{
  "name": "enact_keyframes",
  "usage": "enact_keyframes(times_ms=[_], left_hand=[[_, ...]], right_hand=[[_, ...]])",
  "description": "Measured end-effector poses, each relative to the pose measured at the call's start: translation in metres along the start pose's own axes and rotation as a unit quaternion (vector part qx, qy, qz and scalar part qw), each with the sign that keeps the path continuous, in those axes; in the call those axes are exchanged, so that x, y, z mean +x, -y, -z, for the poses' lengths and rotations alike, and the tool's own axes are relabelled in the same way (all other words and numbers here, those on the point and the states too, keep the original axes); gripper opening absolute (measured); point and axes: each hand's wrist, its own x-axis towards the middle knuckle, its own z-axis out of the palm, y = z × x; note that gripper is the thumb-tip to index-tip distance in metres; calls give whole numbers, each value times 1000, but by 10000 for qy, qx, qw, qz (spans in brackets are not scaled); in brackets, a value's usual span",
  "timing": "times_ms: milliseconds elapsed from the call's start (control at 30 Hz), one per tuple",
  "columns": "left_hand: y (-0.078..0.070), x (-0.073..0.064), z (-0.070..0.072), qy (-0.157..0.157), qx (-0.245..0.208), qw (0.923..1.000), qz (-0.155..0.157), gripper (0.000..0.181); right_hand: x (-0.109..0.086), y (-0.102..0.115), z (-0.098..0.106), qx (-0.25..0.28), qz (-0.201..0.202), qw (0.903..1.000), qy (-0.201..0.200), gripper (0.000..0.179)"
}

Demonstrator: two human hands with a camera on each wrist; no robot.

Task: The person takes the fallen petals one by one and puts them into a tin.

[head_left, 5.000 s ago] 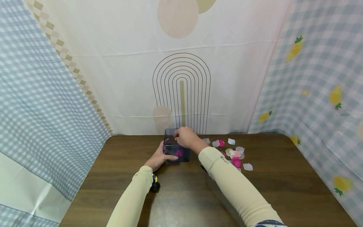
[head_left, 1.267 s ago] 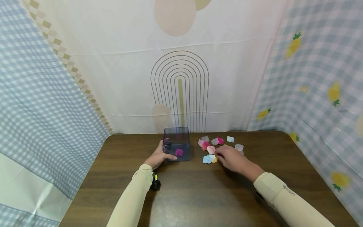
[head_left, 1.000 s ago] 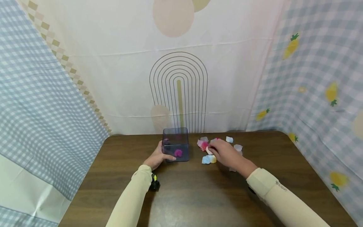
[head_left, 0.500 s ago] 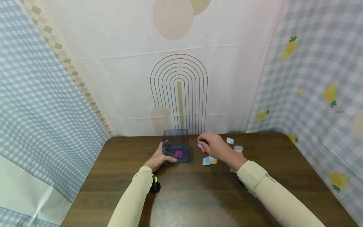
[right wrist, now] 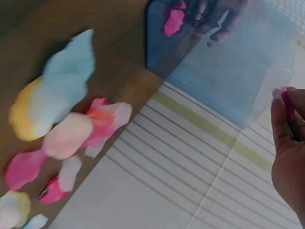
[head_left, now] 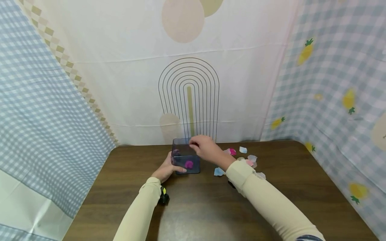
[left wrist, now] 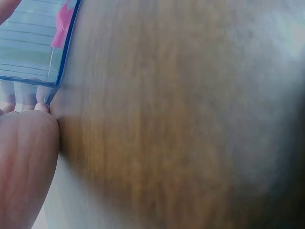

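A clear, blue-tinted plastic box (head_left: 195,161) stands near the table's back edge, with deep pink petals (head_left: 189,164) inside. My left hand (head_left: 166,168) grips its left side, thumb along the front and fingers around the side. At the box's open top, my right hand (head_left: 205,147) pinches a small deep pink petal (right wrist: 288,104) between thumb and fingertips. Loose artificial petals lie to the right, among them a light blue one (head_left: 218,171) beneath the right forearm and a peach-pink one (right wrist: 68,136). The forearm hides part of this scatter in the head view.
The brown wooden table (head_left: 193,207) ends against a patterned white curtain (head_left: 138,100) right behind the box. Gingham cloths hang along both sides. More petals (head_left: 252,158) lie right of the right forearm, with a pale blue one (head_left: 243,150) near the back edge.
My right hand has gone from the loose petals leftward to the box top, carrying a pink petal picked from the pile. The left hand and box have stayed in place.
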Motion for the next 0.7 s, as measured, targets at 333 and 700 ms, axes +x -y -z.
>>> enact_keyframes(times_ms=[333, 700], left_hand=[[1, 2, 2, 128, -339, 9993, -75, 105], [1, 0, 3, 225, -354, 9991, -77, 105]], right_hand=[[37, 10, -27, -102, -50, 9962, 858, 12], [44, 12, -33, -19, -343, 9928, 1148, 13]])
